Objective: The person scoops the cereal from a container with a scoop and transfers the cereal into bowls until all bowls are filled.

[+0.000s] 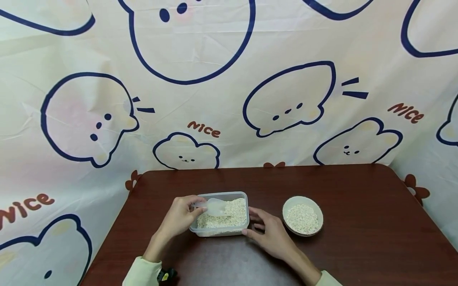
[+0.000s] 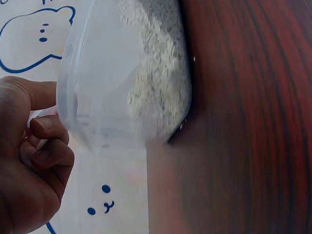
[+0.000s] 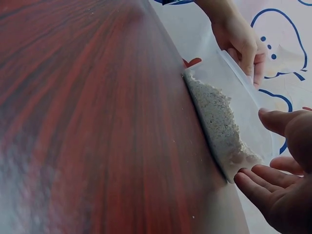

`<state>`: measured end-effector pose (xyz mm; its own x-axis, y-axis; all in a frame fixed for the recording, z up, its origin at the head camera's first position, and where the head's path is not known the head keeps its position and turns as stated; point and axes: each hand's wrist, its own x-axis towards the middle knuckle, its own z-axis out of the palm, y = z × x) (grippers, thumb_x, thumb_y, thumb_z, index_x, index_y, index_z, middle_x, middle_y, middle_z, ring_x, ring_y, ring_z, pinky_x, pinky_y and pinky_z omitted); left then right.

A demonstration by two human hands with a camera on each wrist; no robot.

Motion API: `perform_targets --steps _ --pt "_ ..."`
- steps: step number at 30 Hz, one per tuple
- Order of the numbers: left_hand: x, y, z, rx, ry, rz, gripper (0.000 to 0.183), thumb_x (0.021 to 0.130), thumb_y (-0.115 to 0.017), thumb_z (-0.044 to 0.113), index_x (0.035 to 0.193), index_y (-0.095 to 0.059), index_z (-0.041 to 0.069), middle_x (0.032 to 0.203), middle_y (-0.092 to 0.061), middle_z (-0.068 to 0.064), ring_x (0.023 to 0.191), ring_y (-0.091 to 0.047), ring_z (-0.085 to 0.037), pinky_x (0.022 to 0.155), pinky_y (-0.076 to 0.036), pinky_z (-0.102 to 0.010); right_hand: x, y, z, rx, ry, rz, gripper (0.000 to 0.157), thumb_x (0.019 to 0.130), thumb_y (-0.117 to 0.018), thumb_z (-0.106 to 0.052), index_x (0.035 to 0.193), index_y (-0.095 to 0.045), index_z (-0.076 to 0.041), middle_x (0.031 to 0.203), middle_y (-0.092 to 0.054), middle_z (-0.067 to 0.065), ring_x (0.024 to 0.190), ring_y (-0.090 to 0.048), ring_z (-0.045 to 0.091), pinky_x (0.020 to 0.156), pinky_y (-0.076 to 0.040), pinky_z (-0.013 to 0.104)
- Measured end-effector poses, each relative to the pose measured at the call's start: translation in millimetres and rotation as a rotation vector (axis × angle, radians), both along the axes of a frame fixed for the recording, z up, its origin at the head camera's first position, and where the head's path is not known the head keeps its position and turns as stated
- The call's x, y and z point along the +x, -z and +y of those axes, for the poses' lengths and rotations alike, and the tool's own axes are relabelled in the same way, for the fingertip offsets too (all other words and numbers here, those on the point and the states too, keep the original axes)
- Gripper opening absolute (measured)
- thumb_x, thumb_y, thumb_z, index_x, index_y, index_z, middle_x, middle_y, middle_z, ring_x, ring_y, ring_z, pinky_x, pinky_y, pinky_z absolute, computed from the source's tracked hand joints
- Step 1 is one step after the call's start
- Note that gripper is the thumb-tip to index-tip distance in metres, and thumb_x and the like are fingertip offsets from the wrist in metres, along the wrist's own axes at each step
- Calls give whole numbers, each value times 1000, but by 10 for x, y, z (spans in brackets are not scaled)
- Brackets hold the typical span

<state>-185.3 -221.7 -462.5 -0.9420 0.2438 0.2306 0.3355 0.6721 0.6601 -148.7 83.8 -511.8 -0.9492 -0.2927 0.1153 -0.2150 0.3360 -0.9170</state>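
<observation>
My left hand (image 1: 183, 214) pinches the handle of a translucent plastic scoop (image 1: 216, 207) over the left part of a clear rectangular container (image 1: 222, 231). Pale flakes like rolled oats (image 1: 234, 210) lie inside, heaped toward the right. In the left wrist view, the left hand (image 2: 34, 146) is beside the container wall (image 2: 92, 97), which mostly hides the scoop. At the container's right end, my right hand (image 1: 270, 234) touches the side with spread, relaxed fingers, thumb near the front corner. The right wrist view shows the right hand's thumb (image 3: 280, 121) by the rim and its fingers low at the corner.
To the right of the right hand stands a round white bowl (image 1: 286, 206) with similar flakes in it. Everything rests on a dark reddish wooden table (image 1: 358, 222). A printed cloth (image 1: 229, 103) hangs behind. A few flakes lie beside the container.
</observation>
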Motion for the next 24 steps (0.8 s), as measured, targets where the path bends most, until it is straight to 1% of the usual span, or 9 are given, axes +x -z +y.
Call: perform_targets --steps 5,11,14,16,18,20,24 --pt "-7 11 81 -3 -5 -5 12 93 -83 7 104 -82 10 87 -72 1 58 -46 -5 54 -43 -23 -4 5 -18 -16 3 0 66 93 -87 -31 147 -60 -7 142 -69 18 128 -71 33 100 -60 34" --pt "-5 6 125 -14 -24 4 11 92 -84 8 103 -82 10 89 -73 0 58 -46 -5 53 -42 -23 -11 7 -25 -20 9 -5 64 93 -86 -31 147 -60 -7 141 -69 18 128 -70 34 100 -60 35" --pt "1 5 157 1 -24 -1 12 92 -84 7 104 -82 9 91 -74 -1 57 -46 -5 52 -41 -23 -14 10 -28 -17 12 -7 64 93 -86 -31 147 -60 -7 140 -70 18 128 -70 33 100 -61 34" --pt "3 15 192 21 -12 -14 13 92 -84 6 105 -82 7 93 -75 -2 56 -45 -4 52 -41 -23 -16 11 -31 -15 12 -9 64 93 -86 -31 147 -60 -7 140 -70 18 128 -70 33 100 -61 34" --pt "3 35 232 41 2 -23 14 92 -83 5 107 -82 6 93 -74 -3 54 -44 -3 50 -41 -23 -19 12 -35 -14 11 -9 64 94 -86 -31 147 -60 -7 139 -70 18 128 -70 33 100 -61 34" --pt "3 57 279 51 13 -29 15 93 -83 6 107 -82 5 89 -72 -2 53 -42 -2 49 -40 -22 -20 10 -37 -14 11 -10 64 94 -86 -31 147 -60 -7 140 -70 18 128 -70 33 100 -61 34" --pt "3 91 354 53 5 -3 14 91 -85 7 106 -82 7 85 -73 0 53 -42 -1 49 -39 -22 -18 5 -38 -17 12 -8 64 94 -86 -30 148 -60 -7 140 -70 19 128 -71 33 99 -61 34"
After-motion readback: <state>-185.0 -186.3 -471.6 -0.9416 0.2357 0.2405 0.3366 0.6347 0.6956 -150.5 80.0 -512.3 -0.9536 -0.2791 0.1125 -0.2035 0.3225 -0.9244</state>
